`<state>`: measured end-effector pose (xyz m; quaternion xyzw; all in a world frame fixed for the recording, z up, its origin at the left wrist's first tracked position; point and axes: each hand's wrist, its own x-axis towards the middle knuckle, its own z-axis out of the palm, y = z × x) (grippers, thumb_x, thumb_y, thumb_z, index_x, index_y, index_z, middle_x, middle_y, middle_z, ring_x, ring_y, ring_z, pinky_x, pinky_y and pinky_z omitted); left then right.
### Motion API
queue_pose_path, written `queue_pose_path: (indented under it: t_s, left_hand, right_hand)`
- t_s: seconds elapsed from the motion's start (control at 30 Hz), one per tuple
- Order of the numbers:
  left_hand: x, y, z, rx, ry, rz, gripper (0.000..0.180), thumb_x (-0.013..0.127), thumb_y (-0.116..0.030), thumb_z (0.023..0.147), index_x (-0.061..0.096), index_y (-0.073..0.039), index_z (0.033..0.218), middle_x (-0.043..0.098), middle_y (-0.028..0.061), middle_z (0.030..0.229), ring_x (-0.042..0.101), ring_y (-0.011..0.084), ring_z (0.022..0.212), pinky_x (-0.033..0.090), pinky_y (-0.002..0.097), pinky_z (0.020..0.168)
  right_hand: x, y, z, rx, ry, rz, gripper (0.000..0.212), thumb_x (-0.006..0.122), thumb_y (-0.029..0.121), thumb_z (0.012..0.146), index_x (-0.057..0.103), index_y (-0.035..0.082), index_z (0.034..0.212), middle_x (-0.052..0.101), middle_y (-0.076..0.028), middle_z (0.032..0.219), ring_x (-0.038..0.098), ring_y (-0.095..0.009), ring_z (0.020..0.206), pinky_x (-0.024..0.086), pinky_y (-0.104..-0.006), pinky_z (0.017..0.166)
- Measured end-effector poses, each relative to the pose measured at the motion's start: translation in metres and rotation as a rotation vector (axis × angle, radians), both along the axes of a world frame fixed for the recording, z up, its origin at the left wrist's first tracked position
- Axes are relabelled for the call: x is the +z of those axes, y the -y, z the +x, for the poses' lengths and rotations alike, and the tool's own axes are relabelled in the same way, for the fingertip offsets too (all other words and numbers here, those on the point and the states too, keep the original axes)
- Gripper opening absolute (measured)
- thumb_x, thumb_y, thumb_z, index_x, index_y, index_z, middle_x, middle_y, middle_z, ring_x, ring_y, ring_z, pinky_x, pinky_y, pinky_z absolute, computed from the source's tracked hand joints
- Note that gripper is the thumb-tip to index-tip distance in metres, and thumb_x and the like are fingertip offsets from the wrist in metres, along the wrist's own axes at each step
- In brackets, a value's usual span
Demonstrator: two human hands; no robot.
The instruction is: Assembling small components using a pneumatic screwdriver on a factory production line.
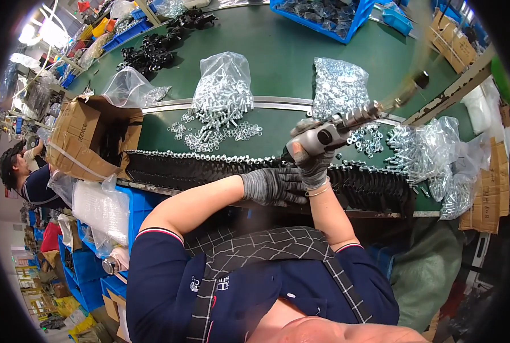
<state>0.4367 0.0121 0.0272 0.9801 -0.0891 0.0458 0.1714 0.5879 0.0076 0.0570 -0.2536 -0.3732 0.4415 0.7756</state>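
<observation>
My right hand [314,167], in a grey work glove, is closed around the grip of a grey air-powered driver [322,137]. The tool's nose points left, down toward a long row of black parts [192,171] along the near bench edge. Small silver nuts or bolt ends [209,158] line the far side of that row. Just left of the driver, my gloved left hand [273,186] lies flat over the black parts with its fingers stretched out. What sits right under the tool's nose is hidden by the glove and tool. An air hose fitting [406,91] runs off the driver's rear.
Bolts spill from a plastic bag [223,86] beside loose nuts [243,131]. A bag of nuts [340,83] and more bolts [409,148] lie to the right. An open carton [86,137] stands left. A blue bin [323,17] sits far back. Another person [29,171] works at far left.
</observation>
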Motion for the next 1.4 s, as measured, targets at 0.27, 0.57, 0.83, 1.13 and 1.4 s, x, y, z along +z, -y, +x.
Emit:
queue_pose_path:
  t_s: [0.27, 0.57, 0.83, 1.13, 1.4]
  left_hand:
    - [-0.005, 0.001, 0.001, 0.021, -0.025, 0.065, 0.050, 0.054, -0.035, 0.085, 0.046, -0.022, 0.132, 0.030, 0.0059, 0.146, 0.023, 0.0296, 0.136, 0.017, 0.0468, 0.111]
    - [0.011, 0.003, 0.003, 0.040, -0.092, 0.005, 0.051, 0.055, -0.034, 0.084, 0.045, -0.021, 0.132, 0.034, 0.0068, 0.143, 0.025, 0.0299, 0.134, 0.018, 0.0453, 0.111]
    - [0.008, -0.001, -0.017, 0.066, -0.105, -0.023, 0.052, 0.055, -0.033, 0.084, 0.044, -0.018, 0.132, 0.035, 0.0075, 0.142, 0.028, 0.0304, 0.133, 0.019, 0.0459, 0.110]
    - [0.005, 0.005, -0.019, 0.142, -0.081, 0.016, 0.049, 0.056, -0.030, 0.083, 0.047, -0.017, 0.130, 0.038, 0.0097, 0.140, 0.031, 0.0304, 0.132, 0.021, 0.0435, 0.110]
    - [0.002, 0.011, -0.025, 0.307, -0.162, -0.229, 0.049, 0.055, -0.028, 0.084, 0.047, -0.016, 0.130, 0.039, 0.0097, 0.139, 0.031, 0.0303, 0.132, 0.024, 0.0450, 0.109]
  right_hand:
    - [0.039, 0.011, -0.005, -0.167, 0.148, 0.211, 0.047, 0.074, 0.010, 0.072, 0.045, 0.009, 0.110, 0.057, -0.010, 0.104, 0.058, -0.017, 0.084, 0.050, -0.0275, 0.070]
    - [0.031, -0.001, -0.016, -0.128, 0.295, 0.173, 0.050, 0.073, 0.017, 0.073, 0.042, 0.011, 0.112, 0.056, -0.011, 0.103, 0.058, -0.018, 0.084, 0.050, -0.0293, 0.071]
    - [-0.009, -0.009, -0.040, -0.005, 0.030, 0.109, 0.050, 0.075, 0.014, 0.072, 0.045, 0.008, 0.111, 0.055, -0.011, 0.103, 0.055, -0.018, 0.094, 0.050, -0.0301, 0.076]
    - [0.020, -0.003, -0.046, 0.012, 0.032, 0.090, 0.053, 0.072, 0.008, 0.070, 0.042, 0.007, 0.114, 0.055, -0.007, 0.102, 0.056, -0.016, 0.088, 0.049, -0.0290, 0.075]
    - [0.044, 0.004, -0.052, -0.134, 0.297, 0.175, 0.046, 0.073, 0.010, 0.072, 0.047, 0.007, 0.111, 0.056, -0.007, 0.102, 0.056, -0.016, 0.089, 0.049, -0.0274, 0.074]
